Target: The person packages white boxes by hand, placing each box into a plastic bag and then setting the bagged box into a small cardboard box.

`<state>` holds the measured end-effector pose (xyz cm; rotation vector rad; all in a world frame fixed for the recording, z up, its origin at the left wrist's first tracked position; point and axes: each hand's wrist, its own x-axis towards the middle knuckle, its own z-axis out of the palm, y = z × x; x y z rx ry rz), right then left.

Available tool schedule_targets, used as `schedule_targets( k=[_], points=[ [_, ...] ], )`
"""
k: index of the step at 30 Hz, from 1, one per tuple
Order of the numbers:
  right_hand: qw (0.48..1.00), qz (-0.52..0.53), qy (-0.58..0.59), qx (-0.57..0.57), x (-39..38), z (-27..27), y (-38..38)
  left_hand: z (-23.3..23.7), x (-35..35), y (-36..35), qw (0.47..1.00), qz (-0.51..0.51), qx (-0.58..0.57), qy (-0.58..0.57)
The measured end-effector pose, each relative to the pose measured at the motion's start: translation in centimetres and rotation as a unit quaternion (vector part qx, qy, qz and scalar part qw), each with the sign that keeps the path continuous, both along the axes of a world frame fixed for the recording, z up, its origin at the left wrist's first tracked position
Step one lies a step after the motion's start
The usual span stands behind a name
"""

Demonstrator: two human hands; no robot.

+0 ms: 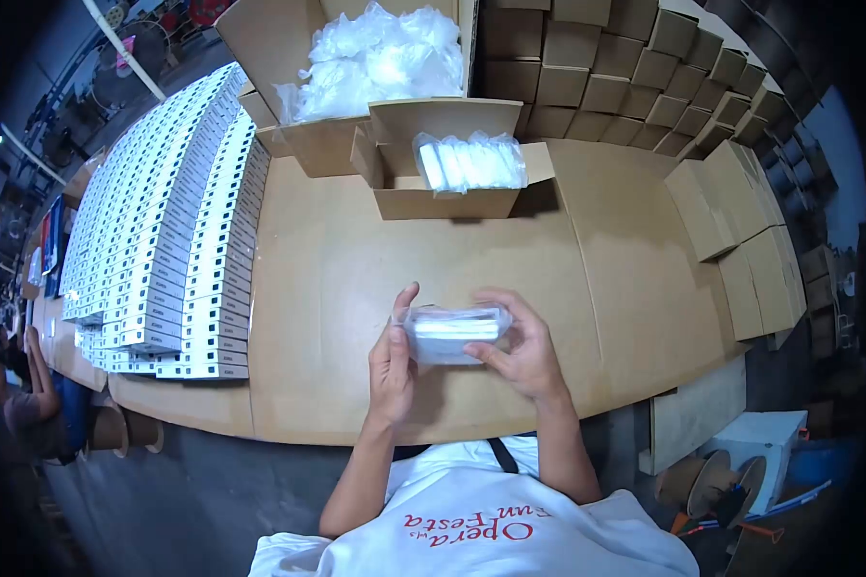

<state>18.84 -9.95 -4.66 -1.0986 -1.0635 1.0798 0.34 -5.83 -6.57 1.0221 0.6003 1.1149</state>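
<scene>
A clear plastic bag [443,350] with white boxes or packs inside is held in front of the shirt, above the cardboard-covered table. My left hand [392,370] grips its left end, thumb pointing up. On the right end, my right hand [526,351] has its thumb across the front and its fingers behind. Beyond the hands stands an open cardboard box [443,204], with a row of white items in clear plastic [476,165] in it. What exactly is inside the held bag is too small to tell.
Tall stacks of white boxes [216,288] stand at the left. A large carton [322,149] of clear plastic bags [385,58] is at the back. Brown boxes [597,91] are piled behind, more [760,279] at right. A person [34,404] is at far left.
</scene>
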Motion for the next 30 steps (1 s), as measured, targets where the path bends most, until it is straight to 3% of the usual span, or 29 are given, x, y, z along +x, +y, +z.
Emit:
schedule_targets(
  k=[2,3,5,8,9,12,14,17,20,21,24,25,30],
  points=[
    [0.999,-0.002,-0.041,-0.025,0.0,-1.2,-0.2,0.7,0.3,-0.2,1.0,-0.014,0.0,-0.008],
    [1.0,-0.014,0.002,-0.02,-0.5,-0.5,-0.3,1.4,0.3,-0.4,1.0,-0.008,0.012,0.023],
    [0.999,-0.011,-0.027,0.017,-0.3,-1.1,-0.1,2.9,0.6,-0.5,0.996,0.004,0.04,0.084],
    [0.998,-0.011,-0.048,0.048,-0.3,-1.3,0.0,0.5,-0.2,-0.4,0.982,-0.002,0.08,0.168],
    [0.998,-0.006,-0.048,0.05,-0.2,-1.4,0.0,0.8,0.2,-0.7,0.994,0.015,0.033,0.105],
    [0.997,0.004,-0.05,0.053,0.5,-1.2,-0.1,1.6,-0.4,-0.5,0.987,0.022,-0.054,0.146],
    [0.999,-0.012,-0.031,0.04,1.1,-1.2,-0.3,1.8,-0.3,-0.4,0.985,0.054,-0.054,0.156],
    [0.989,-0.127,0.043,0.069,2.2,-1.0,-0.2,1.5,-0.3,-0.1,0.982,0.093,-0.051,0.157],
    [0.988,-0.08,-0.005,0.129,2.4,0.1,-0.7,1.2,-0.5,0.3,0.981,0.104,-0.054,0.155],
    [0.985,-0.034,-0.081,0.146,2.5,0.1,-0.5,1.5,-0.3,0.3,0.982,0.101,-0.052,0.153],
    [0.977,0.05,-0.183,0.097,0.7,0.5,-0.1,1.4,0.5,-0.1,0.984,0.093,-0.051,0.145],
    [0.982,0.043,-0.172,0.063,0.6,-0.2,-0.1,1.2,0.6,-0.3,0.984,0.092,-0.053,0.142],
    [0.964,0.008,-0.247,0.1,0.9,0.4,0.5,1.0,0.6,-0.1,0.983,0.113,-0.047,0.136]
  ],
)
